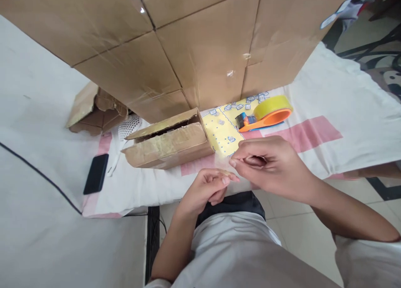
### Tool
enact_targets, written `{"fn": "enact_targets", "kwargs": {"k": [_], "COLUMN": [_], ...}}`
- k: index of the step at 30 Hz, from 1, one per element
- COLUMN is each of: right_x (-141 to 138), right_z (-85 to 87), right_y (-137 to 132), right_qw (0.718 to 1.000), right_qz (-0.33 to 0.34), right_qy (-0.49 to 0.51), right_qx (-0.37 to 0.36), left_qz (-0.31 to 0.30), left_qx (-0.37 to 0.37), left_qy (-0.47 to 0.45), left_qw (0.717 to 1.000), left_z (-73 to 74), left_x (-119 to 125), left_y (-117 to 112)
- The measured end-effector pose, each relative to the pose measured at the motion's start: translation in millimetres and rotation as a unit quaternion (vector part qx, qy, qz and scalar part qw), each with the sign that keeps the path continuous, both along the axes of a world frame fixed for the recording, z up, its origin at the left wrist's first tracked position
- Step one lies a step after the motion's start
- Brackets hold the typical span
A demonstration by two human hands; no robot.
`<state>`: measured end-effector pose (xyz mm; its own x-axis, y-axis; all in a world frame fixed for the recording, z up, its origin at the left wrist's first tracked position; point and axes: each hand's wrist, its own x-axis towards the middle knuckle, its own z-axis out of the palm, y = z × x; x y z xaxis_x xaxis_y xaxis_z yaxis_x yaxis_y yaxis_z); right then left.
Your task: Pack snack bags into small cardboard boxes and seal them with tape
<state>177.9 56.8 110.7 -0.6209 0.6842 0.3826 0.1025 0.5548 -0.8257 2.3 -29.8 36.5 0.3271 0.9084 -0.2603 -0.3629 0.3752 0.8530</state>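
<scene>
My right hand point(271, 165) pinches a thin, see-through strip of clear tape point(222, 159) between thumb and forefinger. Just left of it, my left hand point(208, 188) has its thumb pressed against the curled forefinger, and the tape seems to reach its fingertips. Beyond both hands lies a small brown cardboard box point(169, 144) on its side, a narrow gap showing between its flaps. An orange tape dispenser point(266, 120) with a yellowish roll of tape rests on the bed's far side, behind my right hand.
A large taped cardboard box point(206, 50) stands along the back. At left are an open cardboard piece point(89, 112), a white perforated object point(130, 127) and a black phone point(96, 174). A yellow patterned sheet point(224, 127) lies on the white and pink cloth point(316, 133).
</scene>
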Motion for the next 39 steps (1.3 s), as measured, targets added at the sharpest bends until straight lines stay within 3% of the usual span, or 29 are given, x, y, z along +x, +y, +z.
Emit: {"fn": "enact_targets", "kwargs": {"k": [7,9,11,12,13,15,17,18,20,24,30,34,36,39], "right_x": [-22,-23,-23,-23,-24,-27,-35,-41,-54,-85,-129,-144,-150,-158], "right_z": [-11.8,-6.7,2.5,7.9,13.2,22.4,27.9,29.3,30.2,29.5,27.9,25.5,22.9,17.8], "right_y": [5,7,10,13,15,22,30,34,45,66,85,86,87,90], "right_qw": [0.994,0.990,0.986,0.983,0.982,0.984,0.989,0.990,0.988,0.979,0.948,0.906,0.912,0.947], "right_qz": [0.058,0.062,0.029,-0.001,-0.032,-0.075,-0.077,-0.062,-0.017,0.068,0.146,0.223,0.213,0.132], "right_qy": [0.049,0.077,0.128,0.149,0.159,0.153,0.130,0.123,0.114,0.089,0.015,-0.005,-0.026,-0.087], "right_qx": [0.082,0.099,0.107,0.105,0.096,0.055,-0.011,-0.044,-0.099,-0.168,-0.283,-0.360,-0.350,-0.281], "left_qz": [0.018,0.049,0.142,0.205,0.263,0.332,0.319,0.290,0.222,0.165,0.248,0.302,0.316,0.323], "left_qx": [0.010,0.025,0.068,0.110,0.168,0.291,0.356,0.358,0.328,0.294,0.267,0.249,0.256,0.287], "left_qy": [0.009,0.077,0.214,0.299,0.382,0.527,0.642,0.691,0.761,0.792,0.754,0.749,0.746,0.737], "left_qw": [1.000,0.996,0.964,0.926,0.870,0.726,0.600,0.558,0.514,0.509,0.546,0.534,0.528,0.520], "left_z": [-6.1,-3.1,1.9,5.1,8.8,16.9,24.2,26.7,28.1,19.6,11.3,5.6,1.8,-2.1], "left_x": [-22,-35,-52,-60,-69,-86,-100,-105,-114,-120,-118,-119,-120,-119], "left_y": [-3,-6,-10,-13,-15,-16,-13,-10,-4,1,-2,-1,-1,1]}}
